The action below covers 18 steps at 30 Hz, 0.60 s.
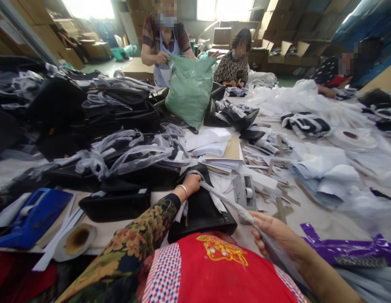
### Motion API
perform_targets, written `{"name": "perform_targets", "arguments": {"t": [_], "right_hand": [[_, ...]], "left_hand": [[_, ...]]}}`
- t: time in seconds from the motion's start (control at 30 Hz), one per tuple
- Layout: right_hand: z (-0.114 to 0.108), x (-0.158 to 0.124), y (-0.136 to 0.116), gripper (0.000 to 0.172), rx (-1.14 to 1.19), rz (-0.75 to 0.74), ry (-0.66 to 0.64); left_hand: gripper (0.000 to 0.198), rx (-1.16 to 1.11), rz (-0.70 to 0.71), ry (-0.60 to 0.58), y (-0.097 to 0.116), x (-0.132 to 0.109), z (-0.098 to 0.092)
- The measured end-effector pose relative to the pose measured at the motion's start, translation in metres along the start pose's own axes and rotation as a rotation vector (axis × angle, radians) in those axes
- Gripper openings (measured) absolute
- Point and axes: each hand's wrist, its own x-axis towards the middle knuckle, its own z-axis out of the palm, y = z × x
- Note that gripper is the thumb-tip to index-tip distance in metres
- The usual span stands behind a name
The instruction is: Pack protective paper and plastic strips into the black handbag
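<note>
Gripping the top edge of a black bag [203, 210] with the left hand [191, 184], fingers curled shut over the rim where a pale plastic strip [228, 201] begins; pinching the other end of that same strip in the right hand [276, 240], thumb pressed down on it, so the strip runs taut and slanting between the two hands. Held well apart, probably to keep the film stretched while it goes around or comes off the bag's handle, though which of the two cannot be told. Resting flat on the near edge of the tabletop [312, 210], directly ahead of a red apron [220, 269], close enough for both arms to reach without leaning. Just beyond the strip, a grey tape dispenser [244, 191], upright and within easy reach of the right hand. Further out, stacks of white paper and card [219, 149], scattered cardboard offcuts [277, 195], and folded pale sheets [325, 176] to the right. To the left, rows of black bags with handles wrapped in clear film [126, 155], likely grouped by stage of work; nearer, a blue tray [34, 216] and a tape roll [77, 240] at the edge. Across the tabletop, one person holding up a green sack [189, 90], another seated beside it, a third bent over at the far right among heaps of white wrapping. At the near right corner, purple film [344, 248].
</note>
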Motion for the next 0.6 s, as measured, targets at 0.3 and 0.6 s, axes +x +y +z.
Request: {"name": "perform_targets", "arguments": {"t": [0.3, 0.6], "right_hand": [[-0.025, 0.005, 0.032, 0.034, -0.933, -0.269, 0.342], [-0.035, 0.008, 0.041, 0.048, -0.646, -0.176, -0.065]], "left_hand": [[0.022, 0.016, -0.026, -0.001, 0.002, 0.000, -0.001], [0.023, 0.027, -0.017, 0.000, -0.001, 0.002, 0.005]]}}
